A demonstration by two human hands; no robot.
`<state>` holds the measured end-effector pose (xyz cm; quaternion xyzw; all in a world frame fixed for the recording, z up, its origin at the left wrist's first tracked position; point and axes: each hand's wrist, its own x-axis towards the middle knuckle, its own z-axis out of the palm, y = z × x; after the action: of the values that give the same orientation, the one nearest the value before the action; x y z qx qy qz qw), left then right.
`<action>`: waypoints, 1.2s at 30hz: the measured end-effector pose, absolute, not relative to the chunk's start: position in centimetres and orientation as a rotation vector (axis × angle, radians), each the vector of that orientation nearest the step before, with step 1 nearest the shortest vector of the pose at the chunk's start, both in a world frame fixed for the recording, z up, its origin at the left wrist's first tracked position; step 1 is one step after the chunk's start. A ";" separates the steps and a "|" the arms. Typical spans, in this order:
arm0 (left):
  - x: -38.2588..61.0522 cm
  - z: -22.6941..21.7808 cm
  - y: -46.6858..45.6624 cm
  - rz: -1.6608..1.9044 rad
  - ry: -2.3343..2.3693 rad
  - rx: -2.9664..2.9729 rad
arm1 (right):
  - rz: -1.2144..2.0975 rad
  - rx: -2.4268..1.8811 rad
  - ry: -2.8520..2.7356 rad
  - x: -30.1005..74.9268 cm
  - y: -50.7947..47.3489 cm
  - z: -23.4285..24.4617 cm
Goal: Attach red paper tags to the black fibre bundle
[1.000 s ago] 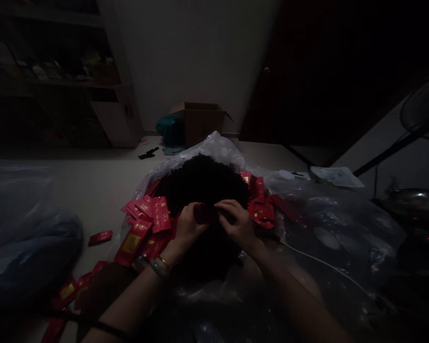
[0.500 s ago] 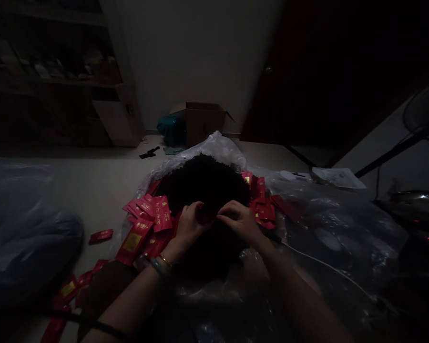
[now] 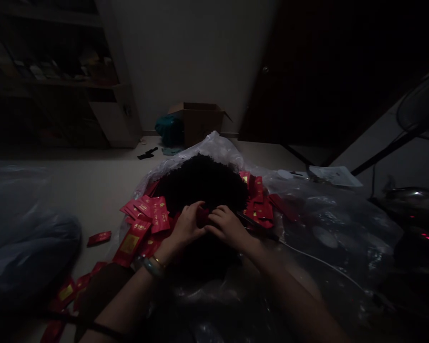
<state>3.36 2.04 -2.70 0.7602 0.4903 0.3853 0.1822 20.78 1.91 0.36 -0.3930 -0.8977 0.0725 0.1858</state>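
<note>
A red packet point(image 3: 202, 217), dim and partly hidden by fingers, sits between my two hands above a heap of black, shredded-looking loose material point(image 3: 203, 183). My left hand point(image 3: 188, 224) is closed around its left side, with a gold band and a pale bangle on the wrist. From the right, my right hand point(image 3: 227, 226) has its curled fingers against the same packet. Red packets with gold print point(image 3: 159, 214) lie in a pile to the left of the heap. More red packets point(image 3: 260, 209) lie on its right side. A long dark tool point(image 3: 259, 227) with a white cord rests near my right hand.
Clear plastic sheeting point(image 3: 216, 143) surrounds the heap and spreads to the right. Single red packets point(image 3: 99, 238) lie on the floor at left, near a bulky plastic-covered bundle point(image 3: 32, 243). An open cardboard box point(image 3: 203, 121) and a teal bag point(image 3: 169, 129) stand against the wall.
My right hand has moved slightly left and closer to my left hand, its fingers now over the packet's edge. More of the dark tool shows beside it. The view has shifted slightly.
</note>
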 end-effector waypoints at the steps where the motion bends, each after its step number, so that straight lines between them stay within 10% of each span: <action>1: 3.1 -2.2 2.0 1.081 1.327 2.209 | 0.195 -1.088 -2.529 20.9 2.1 0.1; 36: 2.7 -1.9 2.3 0.802 1.114 2.108 | 0.508 -0.890 -2.182 21.6 2.6 -0.2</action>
<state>2.73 2.33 -1.93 0.7974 0.4211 0.3033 0.3079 21.56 2.64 -0.19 -0.3449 -0.8454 0.1969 0.3572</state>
